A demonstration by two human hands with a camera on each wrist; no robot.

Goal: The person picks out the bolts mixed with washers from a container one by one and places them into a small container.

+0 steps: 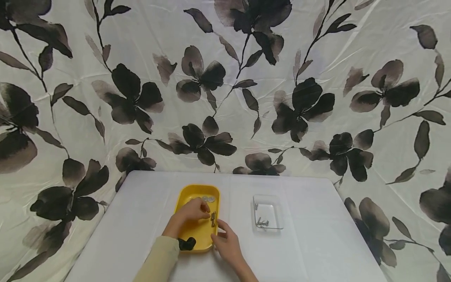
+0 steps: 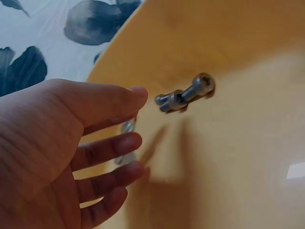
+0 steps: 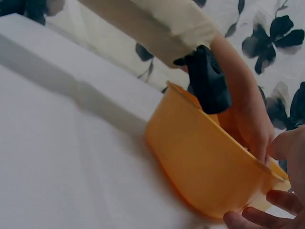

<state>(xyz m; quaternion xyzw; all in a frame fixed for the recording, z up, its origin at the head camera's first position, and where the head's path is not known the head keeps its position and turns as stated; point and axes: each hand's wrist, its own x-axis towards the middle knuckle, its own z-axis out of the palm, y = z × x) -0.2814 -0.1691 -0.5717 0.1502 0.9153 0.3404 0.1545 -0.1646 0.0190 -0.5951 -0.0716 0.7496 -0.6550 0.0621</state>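
Observation:
My left hand [image 1: 193,210] reaches down inside a yellow tray [image 1: 201,237], its fingers loosely bent with nothing between them. Just beyond the thumb tip, in the left wrist view, several socket-head bolts [image 2: 178,98] lie together on the tray floor. The head view shows those bolts by the tray's right wall. Silvery round discs [image 1: 208,199] lie at the far end, partly behind the fingers in the left wrist view. My right hand [image 1: 227,243] rests at the tray's right side, thumb by the rim and spread fingers close along the outer wall.
Right of the tray on the white table [image 1: 303,243] stands a clear shallow box [image 1: 267,228] holding several small metal screws [image 1: 262,223]. A black wrist camera [image 3: 207,81] on the left arm hangs over the tray's near end. Floral cloth [image 1: 253,129] hangs behind the table.

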